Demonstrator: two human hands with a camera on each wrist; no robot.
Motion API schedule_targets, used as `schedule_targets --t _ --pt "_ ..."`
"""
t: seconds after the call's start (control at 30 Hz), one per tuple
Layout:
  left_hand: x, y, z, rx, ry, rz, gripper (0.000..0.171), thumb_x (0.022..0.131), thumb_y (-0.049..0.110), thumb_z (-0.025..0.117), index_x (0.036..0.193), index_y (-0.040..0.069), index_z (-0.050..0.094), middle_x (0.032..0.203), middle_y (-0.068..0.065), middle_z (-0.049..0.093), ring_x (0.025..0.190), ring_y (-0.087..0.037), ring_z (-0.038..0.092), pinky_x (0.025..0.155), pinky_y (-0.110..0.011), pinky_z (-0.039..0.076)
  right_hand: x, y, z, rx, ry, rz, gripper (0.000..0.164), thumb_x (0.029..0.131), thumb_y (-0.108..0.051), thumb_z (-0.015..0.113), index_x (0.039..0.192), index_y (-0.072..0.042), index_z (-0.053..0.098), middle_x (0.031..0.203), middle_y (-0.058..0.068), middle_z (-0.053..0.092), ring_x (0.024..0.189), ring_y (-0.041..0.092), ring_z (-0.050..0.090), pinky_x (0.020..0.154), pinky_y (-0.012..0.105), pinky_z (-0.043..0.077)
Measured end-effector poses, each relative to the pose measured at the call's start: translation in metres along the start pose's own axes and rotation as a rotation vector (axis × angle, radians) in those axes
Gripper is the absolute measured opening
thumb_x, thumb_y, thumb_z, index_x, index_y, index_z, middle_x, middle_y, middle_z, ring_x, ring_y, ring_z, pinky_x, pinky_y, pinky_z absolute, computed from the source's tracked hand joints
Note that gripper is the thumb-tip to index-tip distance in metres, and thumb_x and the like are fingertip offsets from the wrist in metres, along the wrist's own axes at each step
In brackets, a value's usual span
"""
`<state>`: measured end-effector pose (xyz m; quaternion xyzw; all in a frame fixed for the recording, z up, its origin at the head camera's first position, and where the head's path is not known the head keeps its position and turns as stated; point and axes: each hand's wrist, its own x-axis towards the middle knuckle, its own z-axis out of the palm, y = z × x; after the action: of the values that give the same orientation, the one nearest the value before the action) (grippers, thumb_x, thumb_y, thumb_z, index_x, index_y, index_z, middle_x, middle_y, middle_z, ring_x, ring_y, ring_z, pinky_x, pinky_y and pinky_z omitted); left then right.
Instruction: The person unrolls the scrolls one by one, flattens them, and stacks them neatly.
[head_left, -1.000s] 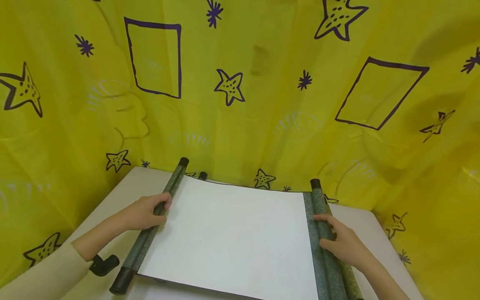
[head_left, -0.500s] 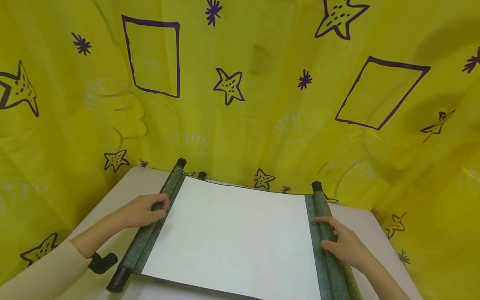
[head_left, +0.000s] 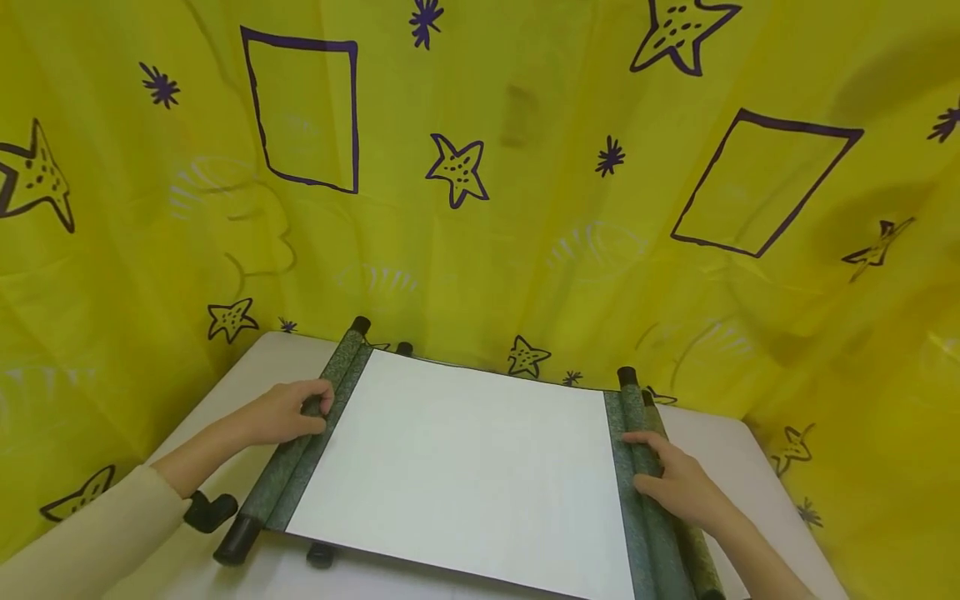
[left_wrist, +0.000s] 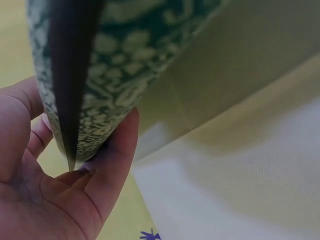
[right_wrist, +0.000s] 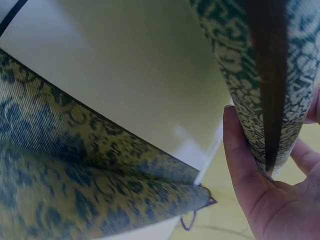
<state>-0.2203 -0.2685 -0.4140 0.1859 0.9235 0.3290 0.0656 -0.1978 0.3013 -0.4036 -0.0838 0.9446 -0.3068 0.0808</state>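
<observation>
A hanging scroll with a blank white middle and green patterned ends is stretched between the hands above the table. On its left roller, my left hand holds on, thumb on one side and fingers around the other. My right hand grips the right roller likewise, index finger over the green strip. From below, the left wrist view has the left roller between thumb and fingers. The right wrist view gives the right roller in the same kind of grip.
Under the scroll lies a second scroll with blue-and-gold patterned cloth; its right roller and left black knobs peek out. A curved black object sits by the left forearm. Behind the white table hangs a yellow curtain.
The left roller has turned, baring a green strip beside the white paper. The scroll's near edge has risen slightly, showing a black knob beneath it. Both hands keep their grip.
</observation>
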Motion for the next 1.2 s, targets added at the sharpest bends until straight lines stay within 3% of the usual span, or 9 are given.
schedule_targets --t 0.17,0.27,0.47,0.63,0.77,0.83,1.0,1.1,1.2 --pt "0.008 -0.009 0.002 -0.001 -0.021 -0.007 0.019 0.086 0.005 0.066 0.092 0.013 0.051 0.074 0.0 0.042 0.055 -0.012 0.037 0.053 -0.029 0.034 0.012 0.006 0.011 0.005 -0.015 -0.006 0.058 0.088 -0.009 0.065 0.144 -0.013 0.047 0.134 0.028 0.051 0.049 0.014 0.034 0.049 0.033 0.039" --pt "0.012 -0.013 0.004 0.017 -0.028 -0.001 0.019 0.085 0.004 0.066 0.091 0.014 0.051 0.075 0.0 0.043 0.055 -0.011 0.037 0.054 -0.029 0.034 0.019 0.01 0.017 0.02 -0.033 -0.002 0.058 0.088 -0.008 0.064 0.144 -0.011 0.047 0.125 0.025 0.057 0.046 0.011 0.028 0.047 0.031 0.038" --pt "0.015 -0.015 0.01 0.025 -0.059 -0.008 0.018 0.084 0.004 0.066 0.09 0.012 0.051 0.075 0.0 0.043 0.055 -0.012 0.036 0.055 -0.029 0.034 0.03 0.017 0.025 0.024 -0.047 0.02 0.059 0.089 -0.009 0.067 0.144 -0.009 0.047 0.134 0.029 0.052 0.047 0.014 0.028 0.049 0.033 0.039" --pt "0.016 -0.013 0.014 0.034 -0.063 -0.031 0.018 0.085 0.004 0.066 0.091 0.011 0.05 0.074 0.0 0.042 0.055 -0.013 0.037 0.055 -0.029 0.034 0.034 0.018 0.029 -0.037 -0.029 0.039 0.057 0.088 -0.01 0.069 0.141 -0.011 0.051 0.126 0.027 0.058 0.045 0.014 0.03 0.047 0.032 0.038" --pt "0.016 -0.014 0.017 0.061 -0.056 -0.028 0.019 0.084 0.003 0.067 0.09 0.012 0.051 0.076 -0.001 0.045 0.065 -0.017 0.041 0.059 -0.031 0.034 0.036 0.016 0.032 -0.08 -0.028 0.045 0.056 0.087 -0.01 0.069 0.14 -0.009 0.052 0.13 0.028 0.057 0.047 0.016 0.033 0.05 0.034 0.039" --pt "0.016 -0.016 0.018 0.085 -0.051 -0.018 0.019 0.084 0.004 0.068 0.09 0.013 0.052 0.079 -0.003 0.048 0.072 -0.02 0.042 0.06 -0.033 0.034 0.037 0.015 0.034 -0.114 -0.031 0.036 0.055 0.086 -0.01 0.069 0.139 -0.008 0.053 0.134 0.031 0.054 0.054 0.019 0.04 0.055 0.037 0.041" --pt "0.017 -0.019 0.021 0.117 -0.041 -0.004 0.019 0.083 0.005 0.07 0.089 0.015 0.054 0.081 -0.004 0.05 0.08 -0.024 0.043 0.064 -0.034 0.035 0.039 0.015 0.036 -0.251 -0.05 0.043 0.056 0.086 -0.016 0.069 0.139 -0.01 0.055 0.137 0.042 0.042 0.087 0.036 0.06 0.065 0.046 0.048" --pt "0.018 -0.022 0.025 0.107 -0.041 -0.004 0.018 0.084 0.007 0.071 0.09 0.015 0.057 0.087 -0.007 0.052 0.086 -0.027 0.045 0.068 -0.037 0.038 0.039 0.016 0.036 -0.268 -0.071 0.057 0.056 0.088 -0.019 0.068 0.142 -0.012 0.055 0.141 0.046 0.034 0.105 0.055 0.057 0.073 0.058 0.05" --pt "0.014 -0.021 0.028 0.106 -0.047 -0.026 0.019 0.087 0.012 0.072 0.104 0.013 0.062 0.102 -0.019 0.054 0.094 -0.032 0.05 0.072 -0.043 0.045 0.035 0.012 0.033 -0.242 -0.081 0.036 0.059 0.091 -0.024 0.068 0.146 -0.011 0.05 0.143 0.047 0.032 0.12 0.066 0.043 0.081 0.069 0.047"
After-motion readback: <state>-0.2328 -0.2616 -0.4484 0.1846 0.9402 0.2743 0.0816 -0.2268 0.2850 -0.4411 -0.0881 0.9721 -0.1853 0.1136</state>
